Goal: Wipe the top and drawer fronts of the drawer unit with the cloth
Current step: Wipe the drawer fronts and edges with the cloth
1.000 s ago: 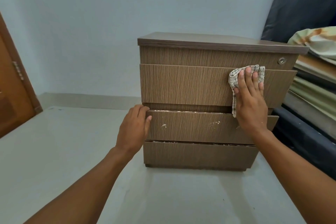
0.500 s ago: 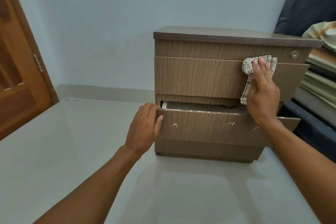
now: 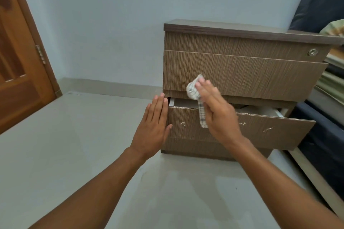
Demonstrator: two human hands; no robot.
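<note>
The brown wood-grain drawer unit (image 3: 242,46) stands on the floor against the pale wall. Its middle drawer (image 3: 260,132) is pulled out partway, with chipped marks on its front. My right hand (image 3: 217,113) holds a checked cloth (image 3: 193,90) against the lower left of the top drawer front (image 3: 251,76); a strip of cloth hangs down over the middle drawer. My left hand (image 3: 154,126) is flat, fingers together and straight, at the left edge of the open middle drawer, holding nothing.
A wooden door (image 3: 20,61) stands at the left. Dark cushions and folded fabric (image 3: 333,80) are stacked close to the unit's right side. A keyhole (image 3: 312,52) sits at the top right of the unit. Pale floor (image 3: 74,145) stretches in front.
My right hand has slid the cloth from the top drawer's upper right down to its lower left. The middle drawer has come out further. My left hand has let go of its edge and flattened.
</note>
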